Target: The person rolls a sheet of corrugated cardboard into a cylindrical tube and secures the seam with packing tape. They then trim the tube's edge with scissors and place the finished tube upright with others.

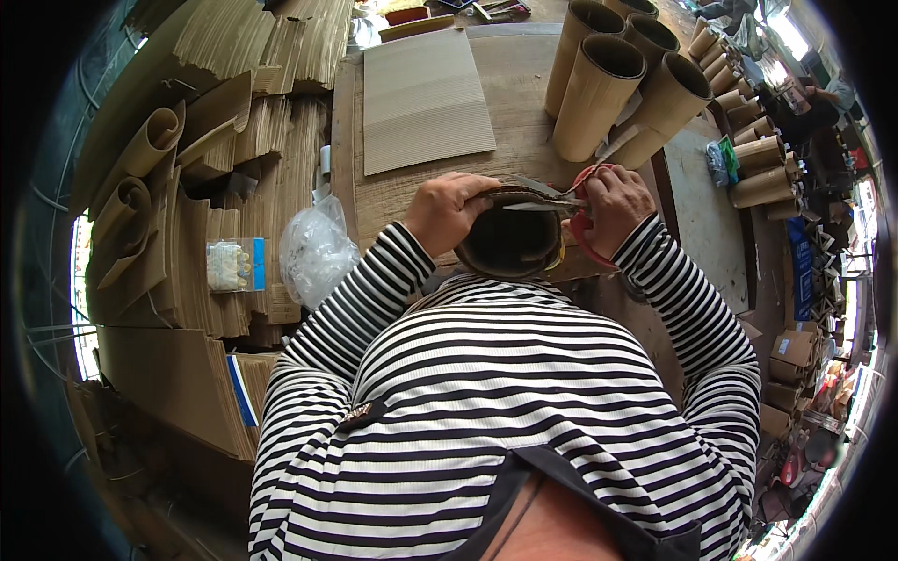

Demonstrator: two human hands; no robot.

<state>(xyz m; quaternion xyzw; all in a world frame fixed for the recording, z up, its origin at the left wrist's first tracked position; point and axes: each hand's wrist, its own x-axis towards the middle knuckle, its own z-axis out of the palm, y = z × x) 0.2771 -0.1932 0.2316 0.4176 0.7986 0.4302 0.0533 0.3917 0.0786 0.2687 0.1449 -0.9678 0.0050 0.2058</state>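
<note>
A brown cardboard tube (510, 245) stands upright against my body, its dark round mouth facing up. My left hand (449, 213) is closed on the far left part of its rim, thumb and fingers pinching the wall. My right hand (613, 204) grips a pair of scissors (581, 232) by the red handles. The metal blades are spread and point left, at the tube's far rim; one passes over the mouth. Whether they bite into the cardboard I cannot tell.
Several tall cardboard tubes (599, 98) stand on the wooden table at the far right, beside a flat corrugated sheet (428, 101). Stacked cardboard (271, 140), a clear plastic bag (318, 245) and a packet of gloves (234, 266) lie left. More tubes (762, 168) are piled farther right, near another person (823, 98).
</note>
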